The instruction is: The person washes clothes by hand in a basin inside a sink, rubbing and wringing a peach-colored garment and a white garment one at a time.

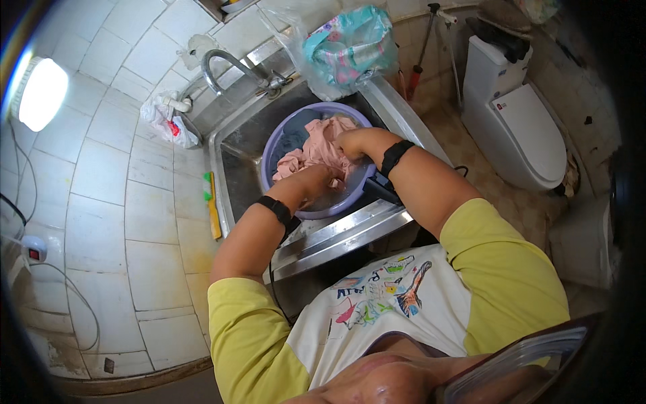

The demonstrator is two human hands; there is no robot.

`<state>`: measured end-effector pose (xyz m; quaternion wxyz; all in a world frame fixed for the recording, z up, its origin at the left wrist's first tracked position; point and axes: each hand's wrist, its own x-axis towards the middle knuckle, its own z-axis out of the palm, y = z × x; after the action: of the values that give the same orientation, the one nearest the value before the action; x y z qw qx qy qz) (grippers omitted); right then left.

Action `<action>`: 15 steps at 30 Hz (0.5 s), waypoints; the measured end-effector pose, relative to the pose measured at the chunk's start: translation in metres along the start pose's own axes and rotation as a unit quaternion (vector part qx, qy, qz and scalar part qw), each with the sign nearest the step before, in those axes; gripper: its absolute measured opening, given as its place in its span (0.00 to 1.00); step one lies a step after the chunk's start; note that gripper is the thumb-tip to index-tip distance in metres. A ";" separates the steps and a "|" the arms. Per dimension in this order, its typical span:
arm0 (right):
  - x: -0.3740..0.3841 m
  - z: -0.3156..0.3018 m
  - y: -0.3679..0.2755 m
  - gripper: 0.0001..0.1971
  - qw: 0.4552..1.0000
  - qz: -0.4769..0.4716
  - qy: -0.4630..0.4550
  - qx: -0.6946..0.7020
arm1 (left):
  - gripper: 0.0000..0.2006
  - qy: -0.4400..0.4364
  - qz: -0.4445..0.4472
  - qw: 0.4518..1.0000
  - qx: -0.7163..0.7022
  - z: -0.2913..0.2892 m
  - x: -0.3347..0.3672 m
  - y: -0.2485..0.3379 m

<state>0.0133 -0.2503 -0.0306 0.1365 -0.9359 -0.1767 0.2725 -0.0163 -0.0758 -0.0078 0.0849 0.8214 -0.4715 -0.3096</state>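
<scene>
A purple plastic basin sits in a steel sink. It holds a wet pink garment and a dark blue cloth. My left hand grips the pink garment at the basin's near side. My right hand is closed on the same garment at the basin's right side. Both wrists wear black bands.
A curved steel tap stands behind the sink. A clear bag of colourful items rests on the sink's far right corner. A green and yellow brush lies on the left ledge, and a white toilet stands at the right.
</scene>
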 end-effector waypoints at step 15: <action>-0.040 -0.016 -0.022 0.30 0.947 -0.103 0.070 -0.295 | 0.13 -0.052 -0.065 0.987 0.134 0.019 0.022 -0.017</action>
<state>-0.0153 -0.2496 0.0086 -0.1061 -0.9279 -0.3342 0.1265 -0.0077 -0.0822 -0.0399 -0.0711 0.8368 -0.4583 -0.2910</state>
